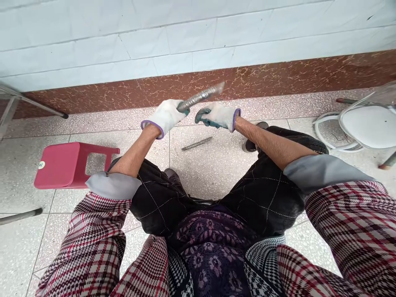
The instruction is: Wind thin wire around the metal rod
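My left hand [168, 115], in a white work glove with dark green fingers and a purple cuff, grips a grey metal-looking rod [199, 99]. Shiny ridges, like wound wire, run along the rod, and its far end tilts up to the right and is blurred. Just right of it, apart from the rod, is my right hand [218, 116] in a matching glove. Its fingers are curled closed; whatever they hold is too small or hidden to make out. Below both hands a thinner, ridged grey rod [197, 143] lies on the floor between my feet.
A red plastic stool [58, 165] stands at the left. White tubing [328, 132] and a round white seat [365, 126] are at the right. Metal legs [40, 105] reach in at far left, and a grey tube [21, 216] lies lower left. The tiled wall [185, 37] rises ahead.
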Tool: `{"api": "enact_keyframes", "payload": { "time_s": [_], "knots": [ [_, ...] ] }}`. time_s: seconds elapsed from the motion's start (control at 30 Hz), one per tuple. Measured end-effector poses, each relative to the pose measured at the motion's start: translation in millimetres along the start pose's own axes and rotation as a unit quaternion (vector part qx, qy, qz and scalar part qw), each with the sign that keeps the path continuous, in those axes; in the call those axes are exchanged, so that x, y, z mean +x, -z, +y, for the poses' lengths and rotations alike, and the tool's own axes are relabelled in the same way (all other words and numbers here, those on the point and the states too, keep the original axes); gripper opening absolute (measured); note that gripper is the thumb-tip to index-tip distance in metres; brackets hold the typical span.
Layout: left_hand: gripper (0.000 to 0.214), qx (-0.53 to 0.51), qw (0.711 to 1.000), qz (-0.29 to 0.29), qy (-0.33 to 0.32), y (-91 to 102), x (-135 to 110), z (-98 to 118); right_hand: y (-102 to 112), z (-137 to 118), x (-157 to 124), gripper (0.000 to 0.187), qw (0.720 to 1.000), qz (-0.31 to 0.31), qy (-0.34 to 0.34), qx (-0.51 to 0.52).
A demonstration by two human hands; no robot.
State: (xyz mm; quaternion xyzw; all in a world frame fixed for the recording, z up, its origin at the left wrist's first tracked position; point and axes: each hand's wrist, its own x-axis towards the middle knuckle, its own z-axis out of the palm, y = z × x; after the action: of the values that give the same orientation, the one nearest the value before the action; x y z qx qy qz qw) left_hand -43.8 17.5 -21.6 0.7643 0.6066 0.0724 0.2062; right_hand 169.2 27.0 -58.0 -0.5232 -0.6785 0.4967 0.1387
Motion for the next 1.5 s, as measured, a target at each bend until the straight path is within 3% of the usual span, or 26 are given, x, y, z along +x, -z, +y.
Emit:
{"api": "enact_keyframes", "payload": {
  "time_s": [0.17,0.3,0.43,0.53,0.6,0.67,0.77,0.9,1.03,1.13,1.27,1.37,1.5],
  "knots": [
    [0.032,0.037,0.997,0.042,0.062,6.3,18.5,-30.2,-22.7,-12.8,-20.0,0.017,0.995,-0.010,0.057,-0.085],
    [0.037,0.186,0.980,0.024,0.071,5.9,19.6,-37.2,-23.3,-21.8,-35.7,0.018,0.991,-0.053,0.076,-0.097],
    [0.036,0.341,0.937,-0.072,0.027,-6.6,13.0,-23.9,1.2,-32.8,-42.2,0.019,0.994,0.006,0.085,-0.065],
    [0.030,0.373,0.912,-0.165,-0.041,-16.3,3.3,-1.2,22.9,-39.5,-37.6,0.018,0.994,0.066,0.061,-0.069],
    [0.034,0.371,0.905,-0.189,-0.083,-19.5,-3.7,14.0,32.8,-39.4,-30.0,0.020,0.992,0.088,0.041,-0.080],
    [0.036,0.355,0.910,-0.187,-0.107,-19.1,-9.1,24.4,38.5,-34.6,-20.2,0.022,0.990,0.104,0.025,-0.091],
    [0.034,0.288,0.939,-0.164,-0.094,-12.5,-13.0,28.4,41.5,-22.2,-5.4,0.023,0.989,0.114,0.018,-0.092],
    [0.036,0.133,0.986,-0.070,-0.067,0.2,-14.2,20.8,35.7,-9.2,7.5,0.015,0.993,0.088,0.024,-0.073],
    [0.041,0.054,0.998,0.013,-0.022,7.4,-8.9,9.7,13.1,-5.3,9.4,0.020,0.997,0.048,0.022,-0.053],
    [0.042,0.075,0.996,0.035,0.025,10.9,0.6,-2.6,-11.0,-5.6,0.5,0.017,0.996,0.012,0.059,-0.067],
    [0.039,0.190,0.978,0.029,0.084,11.4,12.5,-22.5,-34.9,-9.3,-21.2,0.014,0.991,-0.057,0.095,-0.070],
    [0.037,0.267,0.961,0.003,0.078,3.2,17.7,-30.4,-33.8,-16.0,-34.7,0.017,0.988,-0.079,0.105,-0.087],
    [0.033,0.339,0.938,-0.065,0.036,-14.4,17.8,-20.4,-12.3,-28.3,-43.8,0.024,0.988,-0.037,0.101,-0.107]
  ]
}}
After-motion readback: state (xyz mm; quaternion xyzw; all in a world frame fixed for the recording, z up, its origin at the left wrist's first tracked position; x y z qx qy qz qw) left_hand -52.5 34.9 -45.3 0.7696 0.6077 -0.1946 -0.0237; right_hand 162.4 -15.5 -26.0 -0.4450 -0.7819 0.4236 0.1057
